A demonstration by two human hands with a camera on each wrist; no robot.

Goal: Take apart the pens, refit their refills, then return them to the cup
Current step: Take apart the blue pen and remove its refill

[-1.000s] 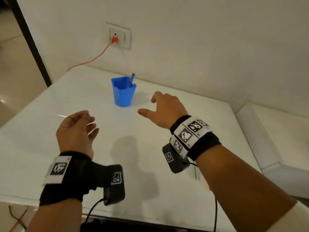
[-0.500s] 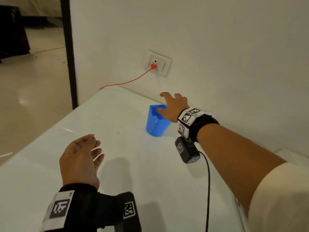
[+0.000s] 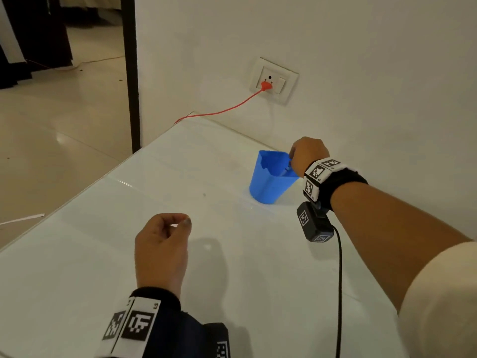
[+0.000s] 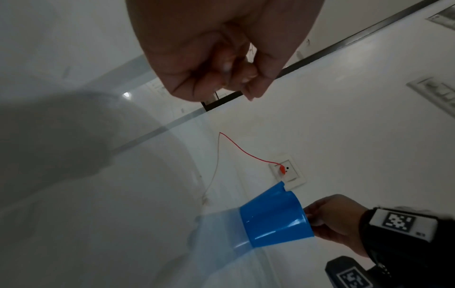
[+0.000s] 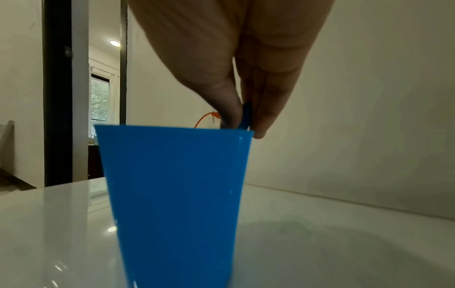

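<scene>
White table | right hand reaches over rim of blue cup, thumb and fingers pinching blue pen standing inside cup | left hand above table, loosely curled, holding nothing

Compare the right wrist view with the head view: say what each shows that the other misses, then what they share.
Only the right wrist view shows the pinch: the right hand closes thumb and fingers on the top of a blue pen just above the rim of the blue cup, with a distant window behind. Only the head view shows the left hand, loosely curled over the table and holding nothing, and the wall socket. Both show that cup standing upright, the right hand at its rim, and the white table.
</scene>
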